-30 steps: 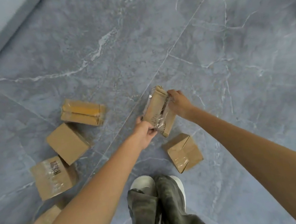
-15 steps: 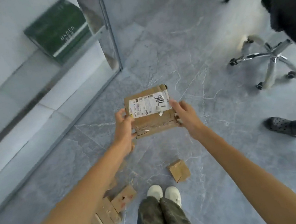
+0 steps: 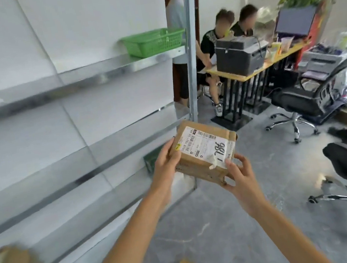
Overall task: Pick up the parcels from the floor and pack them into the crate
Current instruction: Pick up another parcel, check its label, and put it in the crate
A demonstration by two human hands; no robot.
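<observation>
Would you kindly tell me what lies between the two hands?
In the head view, the labelled parcel lies between them, the left hand gripping its left end and the right hand its near right corner.

Basket (image 3: pixel 153 42) on shelf (image 3: pixel 96 74)

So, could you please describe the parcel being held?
The parcel is a brown cardboard box, worn at its edges, tilted in mid-air before the shelves. A white label with barcodes and handwritten digits covers its top. The left hand holds its left end, the right hand its near right corner.
</observation>
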